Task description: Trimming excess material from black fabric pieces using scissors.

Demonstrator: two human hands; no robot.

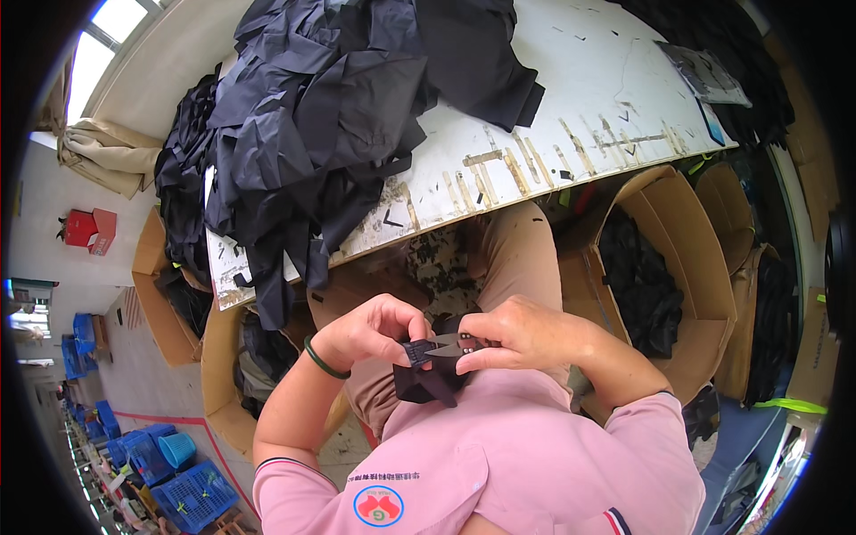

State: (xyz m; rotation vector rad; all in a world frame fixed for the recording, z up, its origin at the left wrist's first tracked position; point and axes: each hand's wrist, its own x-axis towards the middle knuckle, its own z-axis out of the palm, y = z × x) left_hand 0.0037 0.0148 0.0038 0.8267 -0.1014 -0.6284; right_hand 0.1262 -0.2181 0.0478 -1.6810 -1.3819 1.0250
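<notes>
Above my lap, my left hand (376,332) pinches a small black fabric piece (419,383) between thumb and fingers. A dark textured strip on it sticks out past the fingertips, and the rest hangs down in front of my pink shirt. My right hand (513,334) is closed around a pair of thread snips (446,346). Their pointed metal blades reach left to the strip, slightly apart. Whether the blades touch the fabric, I cannot tell.
A large heap of black fabric pieces (312,116) covers the left of the white table (580,80) and hangs over its edge. Cardboard boxes (691,267) with black fabric stand under and beside the table. Blue plastic crates (192,495) lie on the floor at lower left.
</notes>
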